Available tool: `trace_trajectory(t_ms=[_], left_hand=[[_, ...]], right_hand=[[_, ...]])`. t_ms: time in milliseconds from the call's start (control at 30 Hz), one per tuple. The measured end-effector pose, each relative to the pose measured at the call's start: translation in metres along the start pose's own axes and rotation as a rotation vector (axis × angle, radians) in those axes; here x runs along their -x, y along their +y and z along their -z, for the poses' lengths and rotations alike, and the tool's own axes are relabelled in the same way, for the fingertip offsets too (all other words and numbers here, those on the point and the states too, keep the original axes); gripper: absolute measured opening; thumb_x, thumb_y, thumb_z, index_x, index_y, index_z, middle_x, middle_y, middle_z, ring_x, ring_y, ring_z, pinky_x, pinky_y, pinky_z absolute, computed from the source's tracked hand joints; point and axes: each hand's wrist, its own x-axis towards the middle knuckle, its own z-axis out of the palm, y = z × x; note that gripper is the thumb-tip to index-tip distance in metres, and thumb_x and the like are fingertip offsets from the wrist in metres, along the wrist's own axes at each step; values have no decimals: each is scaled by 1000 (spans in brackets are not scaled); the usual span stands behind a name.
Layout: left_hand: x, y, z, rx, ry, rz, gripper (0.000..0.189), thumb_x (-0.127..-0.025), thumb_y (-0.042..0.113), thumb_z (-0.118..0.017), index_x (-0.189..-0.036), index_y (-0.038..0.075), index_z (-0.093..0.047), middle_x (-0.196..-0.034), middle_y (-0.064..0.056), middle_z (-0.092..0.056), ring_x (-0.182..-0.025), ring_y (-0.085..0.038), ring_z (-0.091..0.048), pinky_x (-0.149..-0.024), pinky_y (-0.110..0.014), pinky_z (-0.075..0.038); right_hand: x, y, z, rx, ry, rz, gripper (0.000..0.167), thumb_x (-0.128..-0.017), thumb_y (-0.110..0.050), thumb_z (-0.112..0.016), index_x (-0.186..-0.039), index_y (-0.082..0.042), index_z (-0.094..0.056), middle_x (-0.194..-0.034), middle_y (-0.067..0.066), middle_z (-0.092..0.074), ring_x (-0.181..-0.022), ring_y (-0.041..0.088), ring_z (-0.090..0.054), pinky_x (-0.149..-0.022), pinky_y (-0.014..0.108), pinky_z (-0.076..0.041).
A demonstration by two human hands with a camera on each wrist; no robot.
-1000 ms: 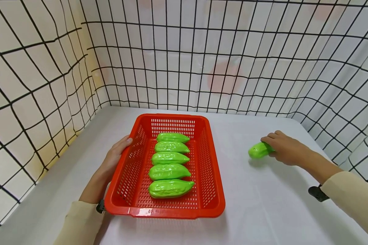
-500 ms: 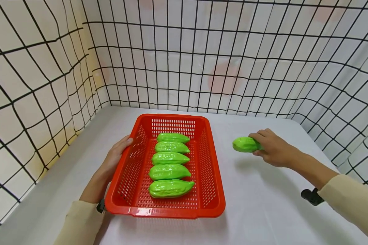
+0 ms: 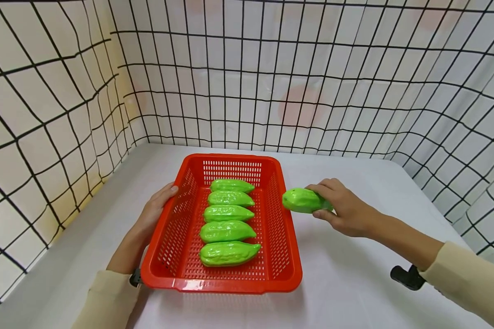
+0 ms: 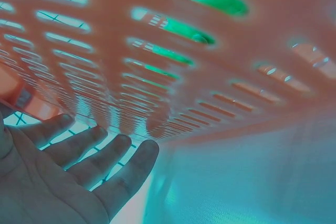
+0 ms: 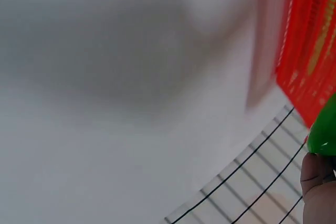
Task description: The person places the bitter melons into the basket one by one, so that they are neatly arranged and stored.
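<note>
My right hand (image 3: 341,208) grips a glossy bright green bitter melon (image 3: 301,200) by one end, thumb below and fingers on top. The melon is raised over the right rim of a red slotted plastic basket (image 3: 290,242), its rounded end pointing left. In the right wrist view only part of the melon (image 5: 324,132) shows. Inside the basket several like melons (image 3: 228,230) lie in a row, tapered ends to the right. My left hand (image 3: 154,205) holds the basket's left rim, thumb on the edge; in the left wrist view its fingers (image 4: 113,182) reach along the slotted outer side.
A white cloth-like surface (image 3: 354,283) lies under the basket. Black wire grid panels (image 3: 247,82) stand at the back, left and right. A small black device (image 3: 407,277) sits at my right wrist.
My right hand has lifted the bitter melon off the right part of the table and carried it left to the basket's rim. The left hand and the basket have stayed in place.
</note>
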Motion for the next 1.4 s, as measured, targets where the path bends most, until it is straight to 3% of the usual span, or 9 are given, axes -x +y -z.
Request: trace_trajectory(t_ms=[333,733,900,1100,1267,1400], left_hand=[[1,0,0,6,10,5,58,-110,43,-36,-159,12,-27,-129,-18,-53,-100,-21,-68,-80,-40,-62],[0,-1,-1,6,15,4,59,-110,43,-37,-158,12,-28,-129,-19,-53,-100,-23,-69,-80,-42,-62],[0,-1,0,6,7,-4,58,-110,43,-36,-158,11,-28,-129,-20,-53,-100,-24,-68,-80,-43,-62],[1,-1,0,-8,10,-6,59,-110,44,-36,-158,12,-28,-132,-24,-50,-101,-24,-68,-79,-43,-62],[1,-1,0,-6,9,-10,58,-110,43,-36,-158,12,-28,-131,-23,-51,-99,-24,-68,-79,-42,-62],[1,-1,0,-3,5,-12,57,-110,42,-36,-158,12,-28,-129,-21,-54,-99,-25,-70,-79,-43,-62]], right_hand=[[-10,-54,-4,-103,-51,54,55,-90,-10,-76,-141,-9,-56,-118,0,-55,-110,17,-47,-83,32,-54],[-21,-108,-18,-220,-177,136,60,-95,-18,-71,-149,-4,-48,-119,0,-62,-109,15,-54,-87,31,-54],[-26,-123,-27,-277,-245,72,51,-93,-20,-73,-139,-12,-52,-115,-6,-61,-108,11,-56,-93,35,-53],[-29,-134,-34,-312,-317,6,41,-92,-22,-75,-126,-17,-53,-98,-8,-61,-95,8,-57,-85,31,-52],[-31,-141,-41,-349,-371,-51,38,-91,-25,-76,-122,-20,-54,-109,-4,-68,-103,9,-61,-91,31,-53],[-33,-145,-46,-322,-384,-40,37,-90,-30,-77,-118,-21,-54,-112,-2,-68,-105,11,-61,-88,30,-53]])
